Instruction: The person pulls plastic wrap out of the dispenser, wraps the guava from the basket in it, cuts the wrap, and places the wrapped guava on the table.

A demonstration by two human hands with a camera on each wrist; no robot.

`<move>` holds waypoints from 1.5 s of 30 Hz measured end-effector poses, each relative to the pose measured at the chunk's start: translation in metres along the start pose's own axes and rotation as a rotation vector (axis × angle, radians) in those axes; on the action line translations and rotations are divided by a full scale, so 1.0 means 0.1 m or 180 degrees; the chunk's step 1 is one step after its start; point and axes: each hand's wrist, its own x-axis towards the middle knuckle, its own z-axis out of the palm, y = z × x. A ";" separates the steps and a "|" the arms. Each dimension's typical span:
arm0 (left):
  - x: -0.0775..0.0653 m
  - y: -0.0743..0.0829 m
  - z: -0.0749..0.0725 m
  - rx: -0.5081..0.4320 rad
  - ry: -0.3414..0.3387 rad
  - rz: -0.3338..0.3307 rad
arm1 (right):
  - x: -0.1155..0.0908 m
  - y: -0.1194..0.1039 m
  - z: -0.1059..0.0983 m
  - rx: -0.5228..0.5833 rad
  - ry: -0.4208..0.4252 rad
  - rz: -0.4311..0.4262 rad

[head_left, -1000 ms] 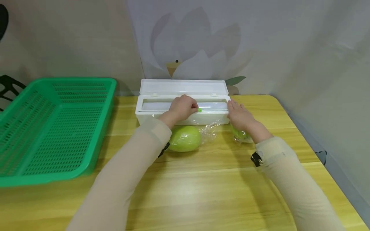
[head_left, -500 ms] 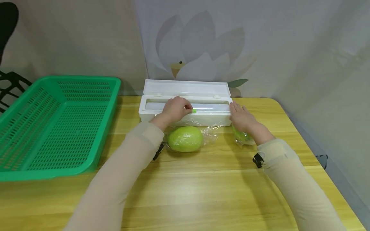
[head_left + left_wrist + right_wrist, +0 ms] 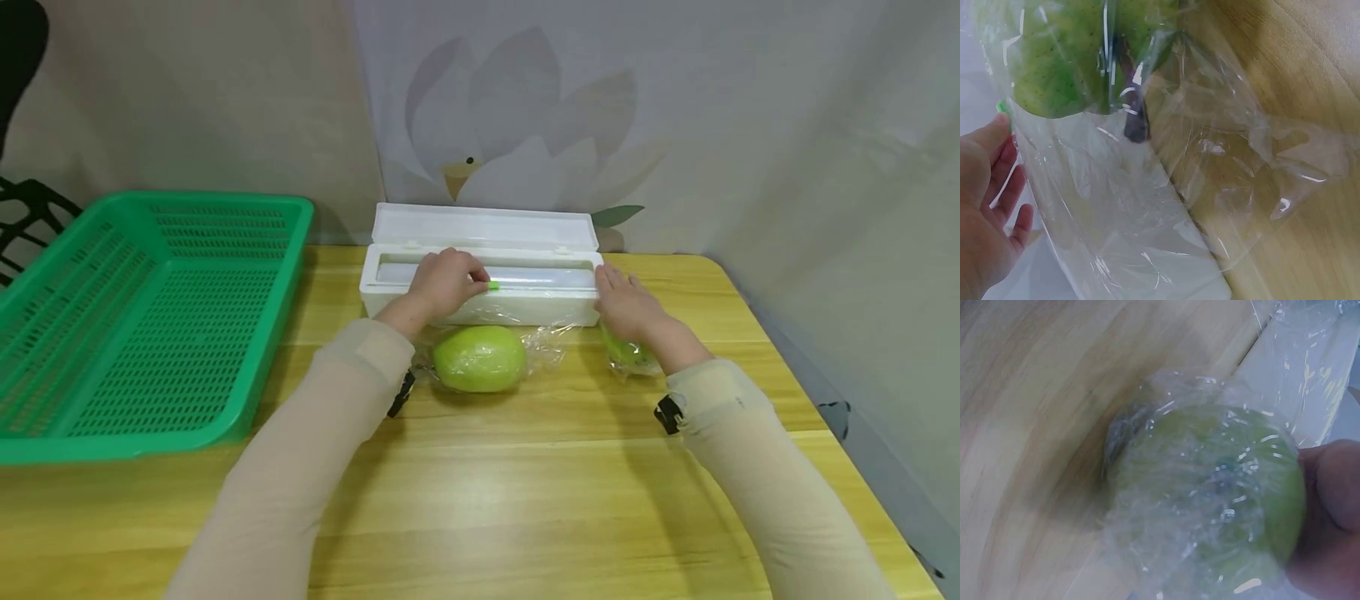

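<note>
A white cling film dispenser box (image 3: 540, 310) stands with its lid up and a film roll (image 3: 542, 277) inside. On its front edge my left hand (image 3: 444, 283) pinches a small green slide cutter (image 3: 492, 285). My right hand (image 3: 630, 310) rests against the box's right end, fingers straight. Clear film hangs down the front over a green pear (image 3: 480, 360), whose brown stem (image 3: 1135, 119) shows in the left wrist view. Partly hidden below my right hand sits a second green fruit (image 3: 1210, 494), wrapped in crumpled film.
A green plastic basket (image 3: 213, 429) stands to the left on the wooden table (image 3: 480, 500). Behind the box rises a pale wall cloth (image 3: 525, 100) with a flower print. A dark chair part (image 3: 30, 217) shows at the far left.
My left hand has slid left along the box's front edge together with the green slide cutter. The right hand has stayed at the box's end. The head view has shifted slightly.
</note>
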 end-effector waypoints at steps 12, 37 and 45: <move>-0.03 -0.03 -0.01 0.0064 -0.0018 -0.0066 | 0.04 0.01 0.01 -0.0091 -0.0006 -0.0053; -0.26 -0.44 -0.16 0.0095 0.0246 -0.0356 | 0.08 0.14 -0.04 -0.0091 0.0000 -0.0119; -0.25 -0.44 -0.21 0.0184 0.0186 -0.0411 | 0.10 0.23 -0.07 -0.0240 0.0018 -0.0188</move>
